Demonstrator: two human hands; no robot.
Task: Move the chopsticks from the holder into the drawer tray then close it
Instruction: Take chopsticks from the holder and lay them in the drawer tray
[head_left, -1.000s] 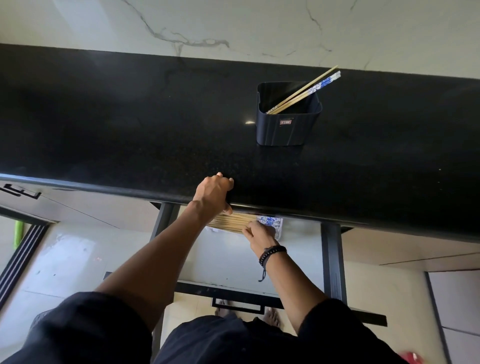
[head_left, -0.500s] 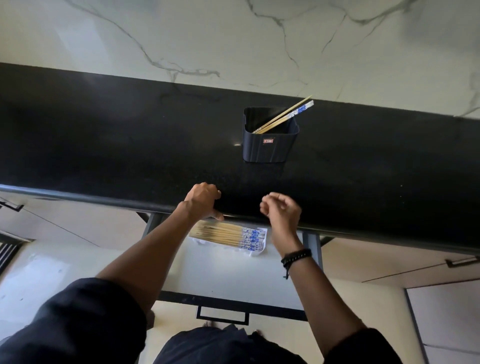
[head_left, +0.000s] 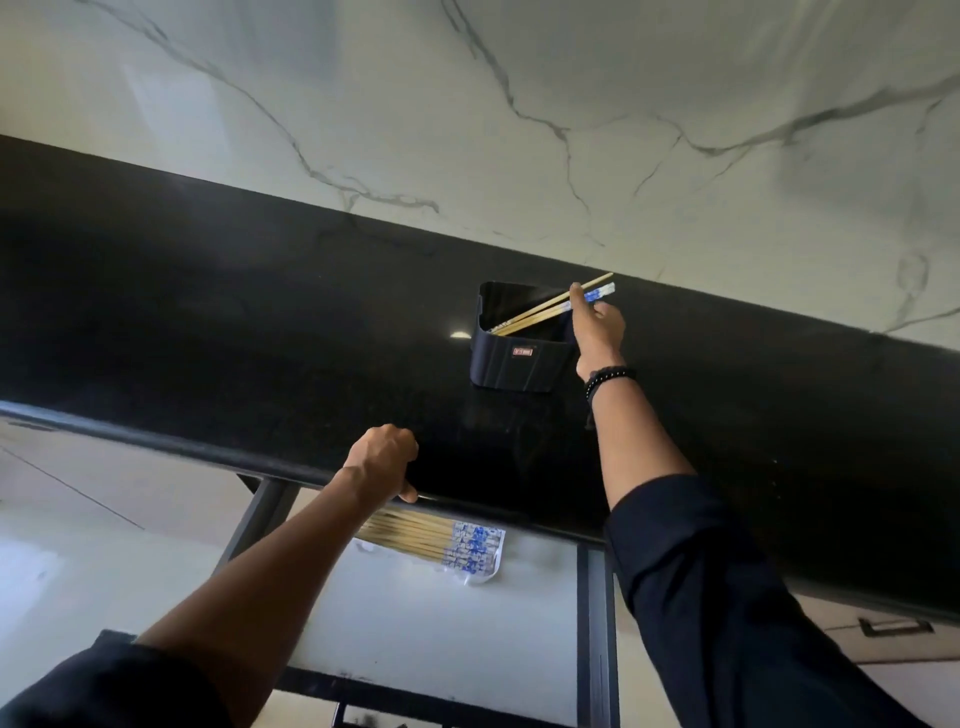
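A dark square holder (head_left: 511, 364) stands on the black counter (head_left: 208, 338) with a few wooden chopsticks (head_left: 540, 309) leaning out to the right, blue-patterned at their tops. My right hand (head_left: 597, 327) is at the holder's right rim, fingers closed on those chopsticks near their tops. My left hand (head_left: 384, 460) grips the counter's front edge, above the open drawer (head_left: 441, 639). In the drawer, several chopsticks (head_left: 431, 538) lie side by side in a clear tray at the back, partly hidden by my left forearm.
A marble wall (head_left: 519, 130) rises right behind the counter. The drawer has dark side rails (head_left: 597, 623) and a front handle at the bottom edge. Cabinet fronts with a handle (head_left: 893, 626) flank it on the right.
My right hand has risen from the drawer, crossed the counter and closed on the chopsticks in the holder. My left hand has stayed on the counter edge. The camera has tilted upward.
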